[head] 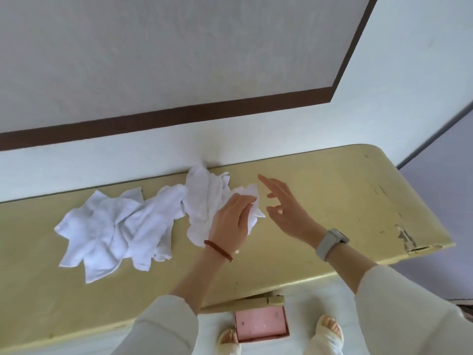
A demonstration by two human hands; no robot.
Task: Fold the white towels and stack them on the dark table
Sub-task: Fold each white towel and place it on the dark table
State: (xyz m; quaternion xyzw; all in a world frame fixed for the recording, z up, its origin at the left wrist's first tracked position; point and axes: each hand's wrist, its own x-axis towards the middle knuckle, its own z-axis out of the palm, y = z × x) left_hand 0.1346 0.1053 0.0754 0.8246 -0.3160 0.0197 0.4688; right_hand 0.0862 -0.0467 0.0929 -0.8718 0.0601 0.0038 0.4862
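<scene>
Nothing folded yet: white towels (120, 226) lie crumpled on yellow bench (320, 201). Left hand (230, 221) grip pinches one towel; right hand (286, 208) hovers, fingers spread, empty. No stack.

Table (320, 190) runs left to right, back edge against wall (256, 139). Towel pile (115, 226) on table, left of centre, crumpled. One towel (204, 198) at pile's right end, near table's back edge, touching wall. Left hand (231, 221) on that towel's right part, fingers curled into cloth. Right hand (286, 208) just right of it, above tabletop, fingers spread, apart from towel. Box (261, 322) on floor before table, between person's feet (330, 326).
</scene>
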